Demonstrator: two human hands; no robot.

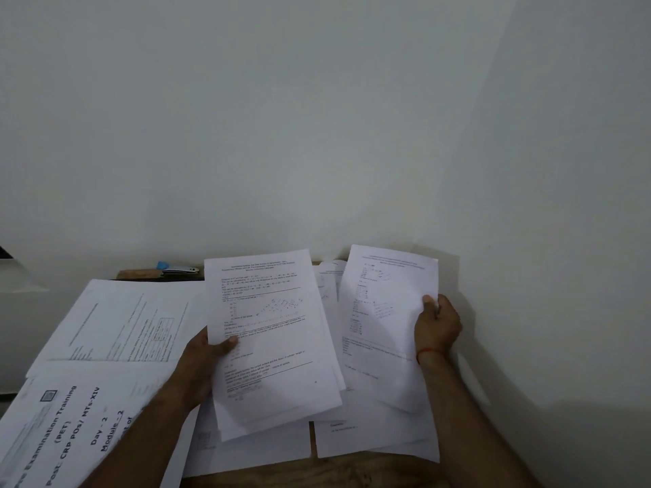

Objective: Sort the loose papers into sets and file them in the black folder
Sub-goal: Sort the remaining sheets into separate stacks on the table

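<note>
A sheaf of printed papers (271,329) is held tilted up above the wooden surface (352,470). The left hand (200,361) pinches its left edge, thumb on the front and fingers hidden behind. Right of the sheaf, the right hand (436,325) grips a single sheet (384,304), thumb on its face and fingers (447,315) curled round its right edge. Below that sheet, more loose papers (373,434) lie flat on the surface. Left of the sheaf lie overlapping pages (116,322) and a title page (70,427) reading "Examination Training". Behind the sheaf's upper left corner sits a small metal object with a blue end (176,268).
</note>
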